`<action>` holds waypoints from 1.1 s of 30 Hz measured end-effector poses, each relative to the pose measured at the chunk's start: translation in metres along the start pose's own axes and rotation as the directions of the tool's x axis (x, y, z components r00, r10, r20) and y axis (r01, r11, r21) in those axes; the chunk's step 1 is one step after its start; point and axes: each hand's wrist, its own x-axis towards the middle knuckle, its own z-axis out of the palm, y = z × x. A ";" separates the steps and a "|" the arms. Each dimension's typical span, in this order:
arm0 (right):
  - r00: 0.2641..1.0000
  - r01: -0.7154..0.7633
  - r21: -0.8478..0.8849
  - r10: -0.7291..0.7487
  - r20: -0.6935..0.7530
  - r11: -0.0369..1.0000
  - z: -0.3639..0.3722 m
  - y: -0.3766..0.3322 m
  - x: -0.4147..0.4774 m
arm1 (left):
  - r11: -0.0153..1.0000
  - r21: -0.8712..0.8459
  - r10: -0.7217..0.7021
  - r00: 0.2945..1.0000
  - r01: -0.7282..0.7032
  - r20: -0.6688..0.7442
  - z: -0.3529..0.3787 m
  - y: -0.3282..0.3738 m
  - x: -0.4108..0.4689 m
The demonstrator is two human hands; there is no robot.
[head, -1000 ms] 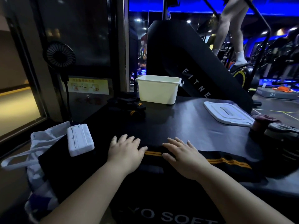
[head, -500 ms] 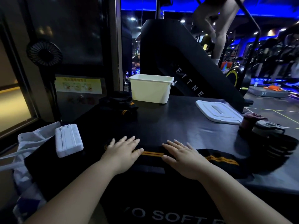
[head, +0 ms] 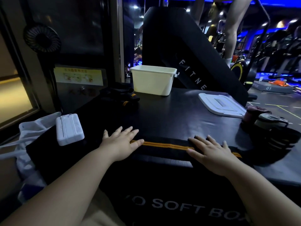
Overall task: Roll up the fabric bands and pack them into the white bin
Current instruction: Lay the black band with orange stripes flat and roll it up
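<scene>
A black fabric band with two orange stripes (head: pixel 166 146) lies flat along the near edge of the black soft box (head: pixel 175 115). My left hand (head: pixel 119 142) presses flat on its left end, fingers straight. My right hand (head: pixel 211 151) presses flat on it further right; the band's right end pokes out past that hand. The white bin (head: pixel 152 82) stands at the box's far edge, its inside hidden by its wall. A heap of black bands with orange stripes (head: pixel 121 97) lies left of the bin.
The white bin lid (head: pixel 221 105) lies at the right. Dark and reddish bands (head: pixel 270 129) pile at the right edge. A white power bank (head: pixel 69 131) and a white bag (head: pixel 31 136) sit at the left. A small fan (head: pixel 41 37) stands behind.
My hands have slid apart along the band, the right one moving right, so more of the orange stripes shows between them. The camera view shifted slightly.
</scene>
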 end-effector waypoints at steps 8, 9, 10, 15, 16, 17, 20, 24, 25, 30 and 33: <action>0.992 0.068 -0.062 -0.074 -0.101 0.996 -0.033 -0.029 0.011 | 0.991 -0.122 -0.064 0.998 0.062 -0.014 -0.020 0.012 0.013; 0.988 0.084 -0.065 -0.091 -0.122 0.994 -0.037 -0.035 0.017 | 0.987 -0.145 -0.080 0.996 0.074 -0.037 -0.025 0.014 0.017; 0.985 0.098 -0.061 -0.106 -0.135 0.993 -0.041 -0.041 0.024 | 0.981 -0.173 -0.098 0.993 0.086 -0.060 -0.028 0.016 0.022; 0.978 0.158 -0.017 -0.159 -0.136 0.987 -0.049 -0.072 0.068 | 0.944 -0.290 -0.202 0.969 0.155 -0.142 -0.037 0.014 0.057; 0.977 0.167 -0.012 -0.167 -0.133 0.986 -0.050 -0.078 0.079 | 0.938 -0.297 -0.232 0.961 0.179 -0.152 -0.039 0.013 0.066; 0.977 0.174 0.007 -0.172 -0.130 0.985 -0.050 -0.085 0.090 | 0.930 -0.303 -0.264 0.951 0.207 -0.162 -0.041 0.011 0.076; 0.976 0.190 0.158 -0.169 -0.135 0.969 -0.049 -0.100 0.128 | 0.887 -0.344 -0.374 0.915 0.306 -0.150 -0.045 0.004 0.105; 0.977 0.179 0.352 -0.123 -0.174 0.919 -0.044 -0.121 0.177 | 0.823 -0.423 -0.478 0.865 0.380 -0.153 -0.051 -0.008 0.140; 0.977 0.178 0.376 -0.116 -0.181 0.909 -0.042 -0.126 0.189 | 0.812 -0.449 -0.488 0.856 0.372 -0.171 -0.053 -0.010 0.148; 0.972 0.191 0.481 -0.097 -0.212 0.856 -0.038 -0.152 0.247 | 0.804 -0.520 -0.457 0.858 0.286 -0.235 -0.047 -0.024 0.182; 0.974 0.169 0.550 -0.053 -0.220 0.818 -0.040 -0.168 0.284 | 0.815 -0.508 -0.441 0.866 0.278 -0.235 -0.040 -0.034 0.195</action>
